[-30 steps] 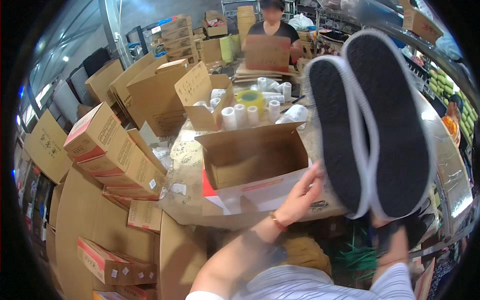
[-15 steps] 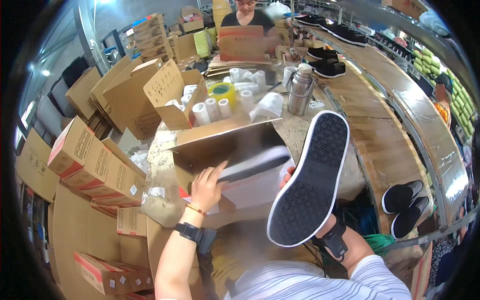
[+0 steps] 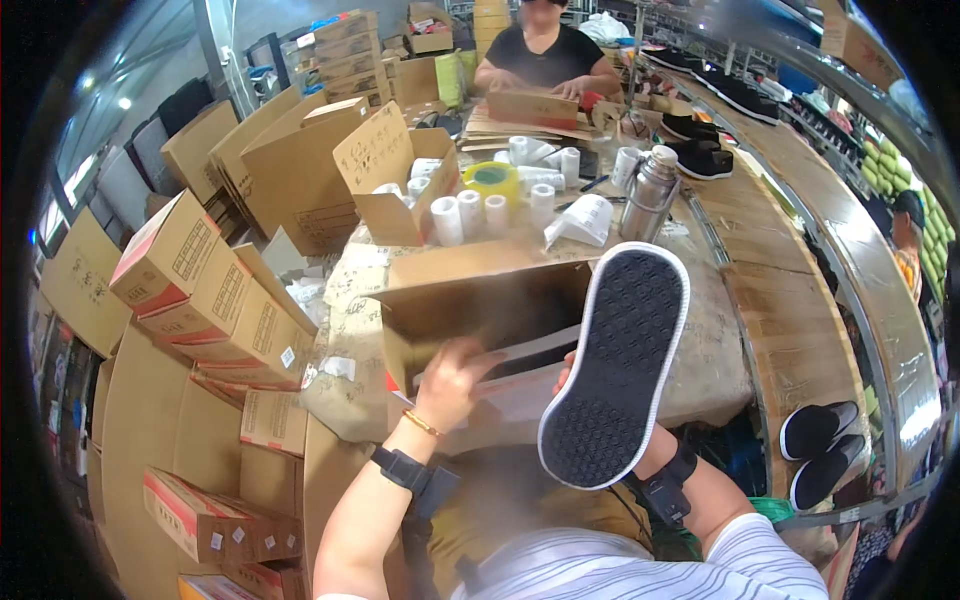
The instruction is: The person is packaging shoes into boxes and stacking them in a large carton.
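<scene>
the right hand (image 3: 572, 375) is mostly hidden behind a black shoe (image 3: 615, 365) with a white-edged sole, its grip clamped on that shoe, sole turned up toward the camera, just above the open cardboard box (image 3: 480, 300). the left hand (image 3: 455, 380), blurred, reaches into the box onto the white paper (image 3: 520, 385); whether its fingers are closed i cannot tell. best to press the paper flat, then tip the shoe toe-first along the box wall. farther along the worktop (image 3: 710, 330) stand paper rolls (image 3: 470, 210) and a steel flask (image 3: 648, 195); beyond them another person folds cardboard.
</scene>
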`<state>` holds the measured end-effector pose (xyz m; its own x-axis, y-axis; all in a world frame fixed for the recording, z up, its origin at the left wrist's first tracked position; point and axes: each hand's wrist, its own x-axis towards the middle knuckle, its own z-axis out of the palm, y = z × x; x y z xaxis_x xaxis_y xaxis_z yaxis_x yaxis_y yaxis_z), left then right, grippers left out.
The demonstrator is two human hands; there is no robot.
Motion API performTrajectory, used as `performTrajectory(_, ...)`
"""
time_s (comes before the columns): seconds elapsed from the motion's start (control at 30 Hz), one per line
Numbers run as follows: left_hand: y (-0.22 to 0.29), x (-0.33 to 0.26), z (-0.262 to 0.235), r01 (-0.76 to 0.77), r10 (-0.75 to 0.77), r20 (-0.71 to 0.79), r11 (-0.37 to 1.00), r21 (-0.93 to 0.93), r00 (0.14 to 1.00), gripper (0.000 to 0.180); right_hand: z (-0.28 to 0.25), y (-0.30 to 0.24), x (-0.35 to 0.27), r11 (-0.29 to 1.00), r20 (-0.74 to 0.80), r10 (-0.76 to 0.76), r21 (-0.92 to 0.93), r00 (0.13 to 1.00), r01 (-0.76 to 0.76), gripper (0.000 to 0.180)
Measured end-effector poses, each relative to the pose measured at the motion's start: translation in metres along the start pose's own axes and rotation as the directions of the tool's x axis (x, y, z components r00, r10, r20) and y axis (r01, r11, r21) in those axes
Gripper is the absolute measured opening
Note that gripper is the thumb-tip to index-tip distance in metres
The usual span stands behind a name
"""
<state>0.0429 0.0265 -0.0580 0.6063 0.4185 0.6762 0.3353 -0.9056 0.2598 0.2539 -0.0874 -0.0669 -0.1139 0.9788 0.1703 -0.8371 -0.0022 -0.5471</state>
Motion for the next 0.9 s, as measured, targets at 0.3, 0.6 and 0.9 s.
performTrajectory(0.3,0.021,-0.015,-0.005,0.109,-0.119,0.174,0.992,0.066,0.978,0.034,0.047,-0.029,0.104,-0.65,0.702,-0.354,-0.66,0.618,0.376,0.036)
performTrajectory(0.6,-0.063,0.009,-0.071,0.235,-0.189,-0.311,0.965,0.119,0.931,0.026,0.014,-0.045,0.11,-0.593,0.534,-0.392,-0.769,0.749,0.238,0.02)
performTrajectory(0.9,-0.106,0.001,-0.008,0.403,-0.484,0.047,0.667,-0.626,0.874,0.051,0.003,-0.008,0.138,-0.539,0.477,0.126,-0.703,0.87,0.464,0.053)
